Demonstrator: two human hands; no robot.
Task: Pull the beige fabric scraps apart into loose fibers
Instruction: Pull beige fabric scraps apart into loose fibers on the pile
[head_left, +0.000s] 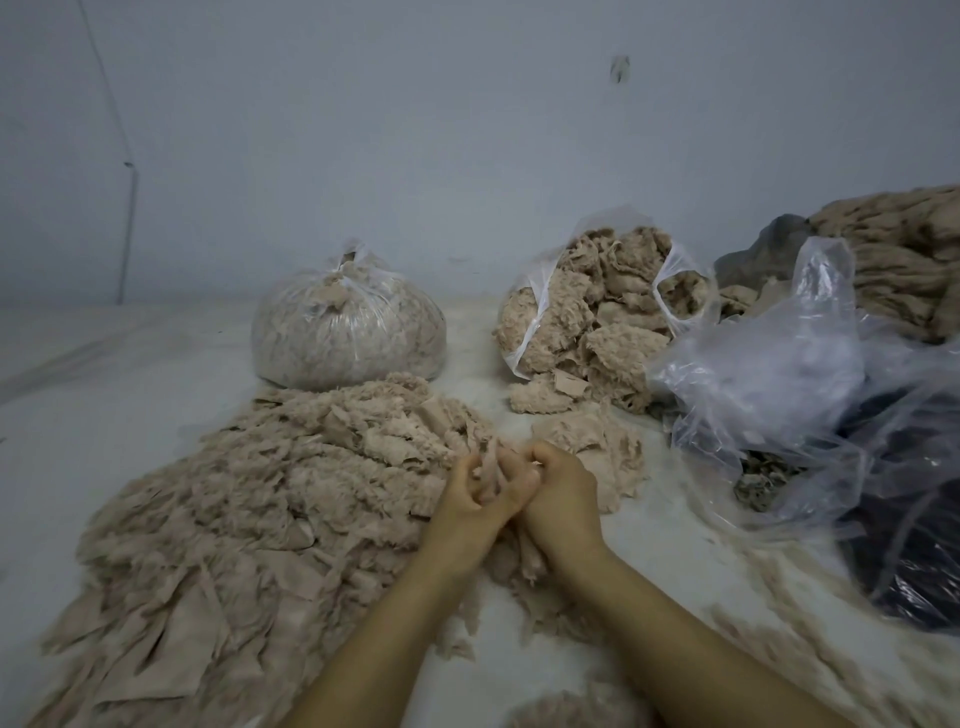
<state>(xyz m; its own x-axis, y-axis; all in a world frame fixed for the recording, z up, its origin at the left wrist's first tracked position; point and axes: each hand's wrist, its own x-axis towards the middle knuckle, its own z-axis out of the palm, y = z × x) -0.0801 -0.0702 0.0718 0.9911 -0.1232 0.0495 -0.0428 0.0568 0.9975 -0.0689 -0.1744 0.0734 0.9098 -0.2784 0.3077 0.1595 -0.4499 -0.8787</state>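
The left hand (470, 496) and the right hand (558, 488) touched each other, both pinching one beige fabric scrap (489, 470) between them, just right of the big scrap pile (249, 499).

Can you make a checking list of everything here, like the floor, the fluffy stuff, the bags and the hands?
Surface: pale white sheet, dusted with lint.
Job's things: big scrap pile left of the hands; small scrap gripped between both hands; small clump just beyond the right hand.
Bags: tied bag full of beige fluff; open bag spilling scraps.
Clutter: crumpled clear plastic over a dark bag; beige roll stack far right.
Hands: left hand and right hand close together, fingers curled on the scrap.
Cables: thin line running down the wall; cannot tell what it is.
Surroundings: plain grey-blue wall.
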